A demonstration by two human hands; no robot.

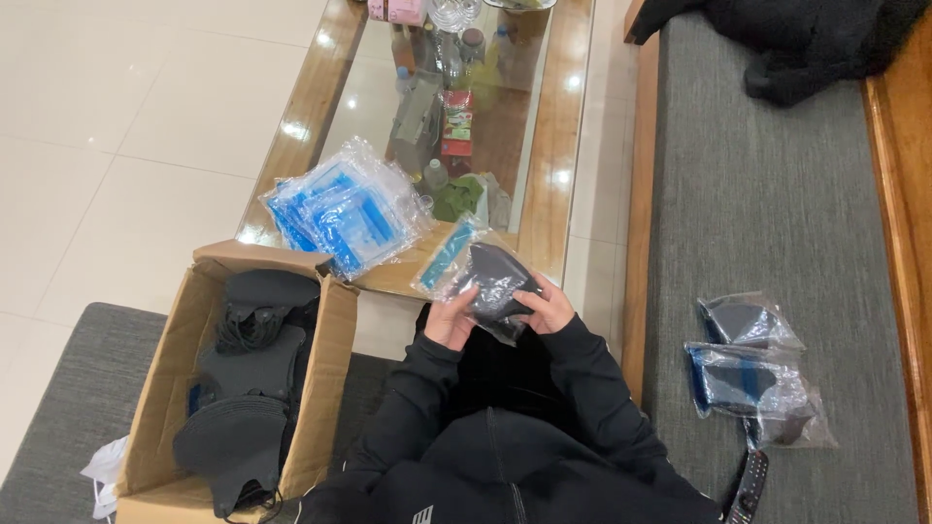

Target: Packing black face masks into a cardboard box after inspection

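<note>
Both my hands hold a clear plastic bag (478, 267) with a dark grey face mask (495, 279) partly inside it, in front of my chest. My left hand (449, 316) grips the bag's lower left side. My right hand (549, 308) grips the mask and bag from the right. The bag has a blue strip at its upper left end.
A cardboard box (155, 408) full of loose dark masks stands at my left. A pile of blue-and-clear bags (345, 209) lies on the glass coffee table (553, 146). Several bagged masks (748, 364) and a remote control (749, 485) lie on the grey sofa cushion (777, 194). Dark clothing (786, 39) lies at the sofa's far end.
</note>
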